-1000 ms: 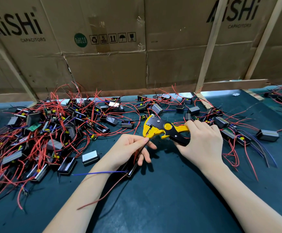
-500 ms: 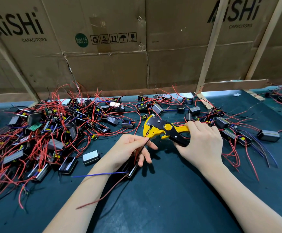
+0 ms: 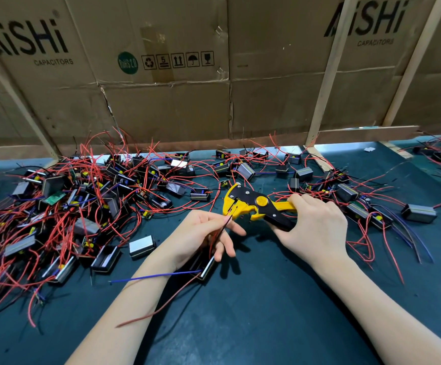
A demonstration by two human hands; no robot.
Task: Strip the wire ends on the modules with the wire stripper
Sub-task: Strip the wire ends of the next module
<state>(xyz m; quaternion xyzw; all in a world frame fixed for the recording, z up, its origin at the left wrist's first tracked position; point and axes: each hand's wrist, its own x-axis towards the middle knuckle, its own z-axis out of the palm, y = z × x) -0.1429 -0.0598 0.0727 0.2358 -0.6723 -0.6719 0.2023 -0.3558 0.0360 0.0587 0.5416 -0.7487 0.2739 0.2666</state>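
Nearest to us, between our two forearms, the dark green table mat (image 3: 253,320) lies bare up to the bottom edge of the view, the widest free room for moving.

A little farther, our left hand (image 3: 201,233) pinches a thin dark wire (image 3: 220,230) between thumb and forefinger, the other fingers loosely spread. This wire runs up from a black box-shaped module (image 3: 205,267) that lies on the mat under the left palm; from the same module a blue wire (image 3: 156,276) trails left and a red wire (image 3: 161,304) trails toward us across the forearm. The tip of the pinched wire sits in the head of the yellow and black wire stripper (image 3: 251,204), which our right hand (image 3: 317,222) grips by its handles, fingers curled round them. Whether the tool's head has closed on the wire we cannot tell.

Against the picture of half a second ago, both hands, the tool and the module stand in nearly the same places; we see no clear change.

Farther left, a dense heap of black modules with red leads (image 3: 64,206) crowds the mat to the left edge, too tangled to count. Right of the stripper a smaller scatter of modules (image 3: 359,198) reaches toward the right edge, again too many to count surely. We count two hands, one stripper, one module in hand.

At the far edge, a wall of brown cardboard boxes (image 3: 174,106) closes the table, braced by pale wooden slats (image 3: 324,83).
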